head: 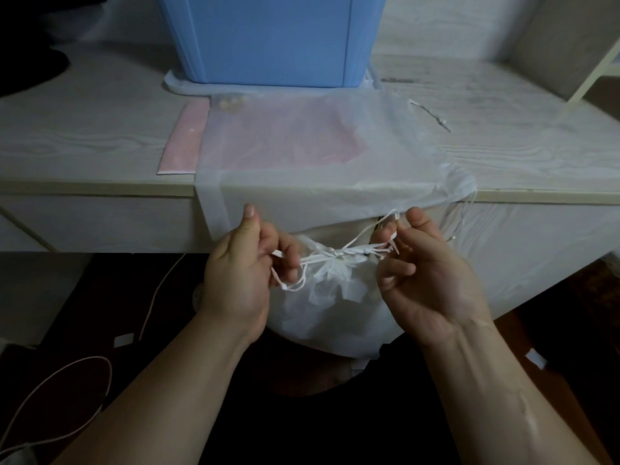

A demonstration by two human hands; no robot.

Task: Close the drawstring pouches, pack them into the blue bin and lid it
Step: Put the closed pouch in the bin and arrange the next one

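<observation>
Well beyond both hands, blue bin [268, 38], top out of frame; just beyond them, large sheer pouch [302, 152] lying flat, unpacked; between them, small white pouch [328, 297], neck gathered, cords [349, 251] pinched by left hand [241, 273] and right hand [426, 280], so judged mid-closing, with packing and lidding pending.

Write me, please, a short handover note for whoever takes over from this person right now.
Left hand pinches the white drawstring cords left of the neck of the small sheer white pouch; right hand pinches them on the right.
That pouch hangs below the edge of the pale wooden table, neck gathered.
A large flat sheer white pouch lies on the table, draped over its edge; the blue plastic bin stands behind.
Done: small pouch cinched.
Left: check the large pouch's closure, pack both, lid the bin.
</observation>
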